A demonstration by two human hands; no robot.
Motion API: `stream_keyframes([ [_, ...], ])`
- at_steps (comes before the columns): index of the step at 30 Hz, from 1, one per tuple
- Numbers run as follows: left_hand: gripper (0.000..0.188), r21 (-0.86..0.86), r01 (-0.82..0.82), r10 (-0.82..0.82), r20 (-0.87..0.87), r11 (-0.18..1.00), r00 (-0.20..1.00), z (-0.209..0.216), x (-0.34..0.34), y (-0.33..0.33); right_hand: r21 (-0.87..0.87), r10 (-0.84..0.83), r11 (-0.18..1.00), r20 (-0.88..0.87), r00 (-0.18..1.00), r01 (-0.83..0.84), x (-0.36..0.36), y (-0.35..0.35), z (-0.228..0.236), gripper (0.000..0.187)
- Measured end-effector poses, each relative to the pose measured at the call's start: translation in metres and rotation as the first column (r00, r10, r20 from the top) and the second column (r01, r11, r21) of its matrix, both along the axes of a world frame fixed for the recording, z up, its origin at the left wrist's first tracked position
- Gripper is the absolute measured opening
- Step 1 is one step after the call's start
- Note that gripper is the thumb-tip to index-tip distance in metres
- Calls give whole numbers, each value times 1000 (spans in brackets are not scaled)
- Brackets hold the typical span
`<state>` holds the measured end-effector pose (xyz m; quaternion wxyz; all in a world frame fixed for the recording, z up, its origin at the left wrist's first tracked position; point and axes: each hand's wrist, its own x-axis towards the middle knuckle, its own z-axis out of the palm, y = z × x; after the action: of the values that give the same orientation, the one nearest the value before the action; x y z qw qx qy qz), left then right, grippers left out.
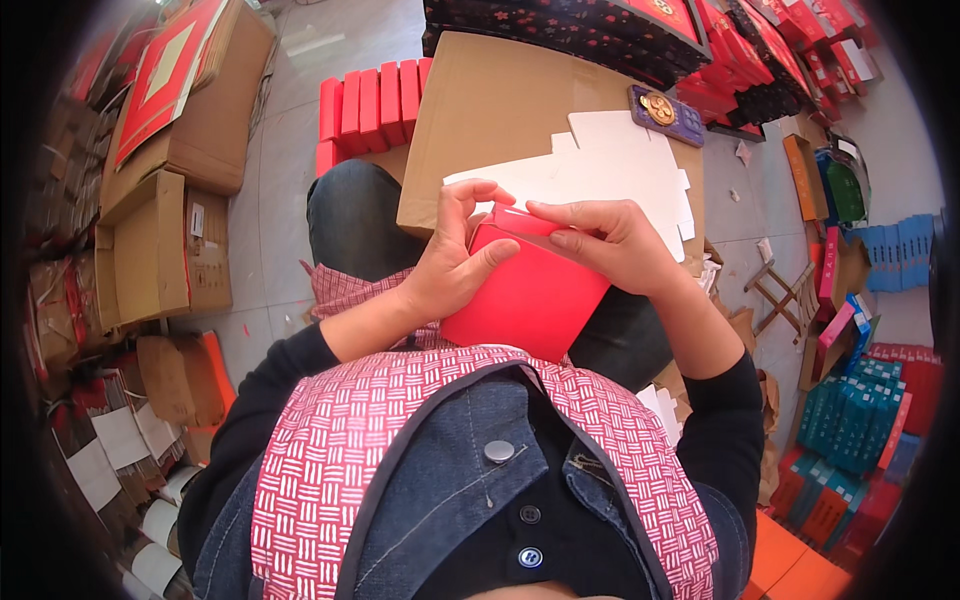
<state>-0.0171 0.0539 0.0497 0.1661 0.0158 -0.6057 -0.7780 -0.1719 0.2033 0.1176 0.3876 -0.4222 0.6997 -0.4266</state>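
Note:
A red cardboard box [545, 295] rests against my lap, its far end turned up toward my fingers. My left hand [450, 250] holds the box's left side near that end, thumb on the front face and forefinger curled over the corner. With fingers bent, my right hand [615, 240] pinches the flap along the top edge at the right. Just beyond the hands, white die-cut card sheets [620, 165] lie on a brown cardboard surface [480, 100]. What is inside the red box is hidden.
A phone in a dark case [665, 113] lies at the card's far right. Several red boxes [375, 105] stand in a row beyond my left knee. Cartons [150, 250] are at the left. Teal boxes [850, 415] and a small folding stool [780, 295] are at the right.

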Motion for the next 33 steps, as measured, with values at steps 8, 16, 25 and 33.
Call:
stream_keyframes([
  [8,43,-450,-74,21,-121,890,992,-11,2,-10,-104,-28,995,-154,988,12,5,-1,-7,33],
  [16,29,-603,-16,11,-12,798,1000,10,0,-12,43,-22,999,-124,992,28,6,-3,-9,30],
  [25,30,-463,-25,27,-2,886,1000,3,4,-18,101,-27,994,-157,987,44,10,-10,-4,28],
  [33,43,-459,13,4,37,888,999,8,3,-12,41,-9,999,-161,987,16,11,-14,-2,27],
])
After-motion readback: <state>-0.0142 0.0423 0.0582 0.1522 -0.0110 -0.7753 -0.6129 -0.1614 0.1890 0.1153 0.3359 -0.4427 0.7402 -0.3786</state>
